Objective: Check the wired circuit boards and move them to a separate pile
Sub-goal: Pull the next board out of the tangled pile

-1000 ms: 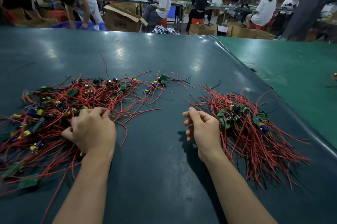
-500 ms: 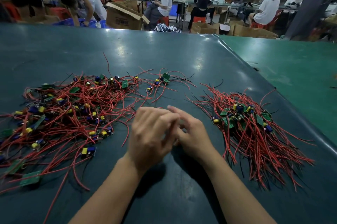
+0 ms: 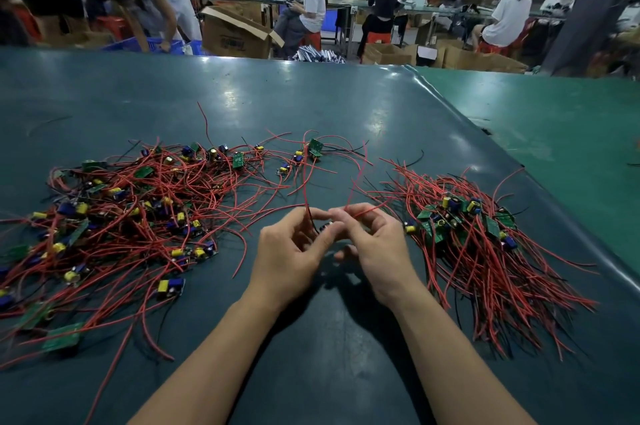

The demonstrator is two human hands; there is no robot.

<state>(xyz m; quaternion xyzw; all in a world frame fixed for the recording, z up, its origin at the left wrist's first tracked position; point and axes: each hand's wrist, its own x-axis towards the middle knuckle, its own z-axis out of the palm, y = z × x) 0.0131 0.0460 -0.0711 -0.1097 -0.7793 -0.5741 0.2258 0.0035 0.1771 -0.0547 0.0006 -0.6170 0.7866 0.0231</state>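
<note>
Hands, left (image 3: 292, 248) and right (image 3: 375, 244), pinch seemingly one wired board (image 3: 327, 226) between piles.

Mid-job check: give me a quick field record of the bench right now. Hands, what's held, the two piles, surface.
left hand: pinches a red wire of the held board
right hand: pinches another red wire of it
held board: between both hands, mostly hidden by fingers, above the table
left pile: large, loosely spread, tangled wired boards
right pile: smaller, tighter, wires fanned toward the near edge
table: dark green mat
</note>
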